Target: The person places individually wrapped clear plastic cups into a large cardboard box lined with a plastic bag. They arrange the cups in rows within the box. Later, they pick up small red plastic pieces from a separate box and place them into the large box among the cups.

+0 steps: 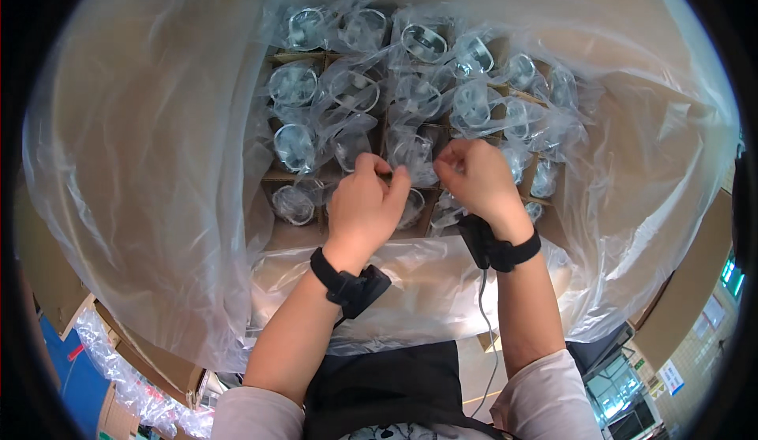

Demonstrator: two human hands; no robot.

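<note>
Clear liner [150, 164], one, draped over the walls of one cardboard box [683, 306]. Two bare hands working inside. What do you count?

– Four rows of cells, split by dividers [326, 63]. Six bagged parts in the far row, four down the left column. Total unsure: film and hands cover some of the near ones.

Parts look like what?

– Silvery, round-rimmed, one clear bag each where I can make it out. Far row, third from left [424, 43] shows its rim best, tilted.

Where's the one in work?

– Middle bag [410, 148]: third row from the far side, third from left, between the hands and just beyond them. Part sits in its cell.

Left hand?

– Left hand [365, 207] is at the near side of that bag, fingers bent, thumb up near the index. Can't tell if it pinches film.

Right?

– Right hand [482, 178] is just right of the bag, fingers curled in, thumb and fingertips drawn close. Can't tell if film is caught there either.

Gear?

– Two black wristbands, left [335, 286] and right [513, 254], one dark module on each. One long cord [483, 306] hangs from the right one.
</note>
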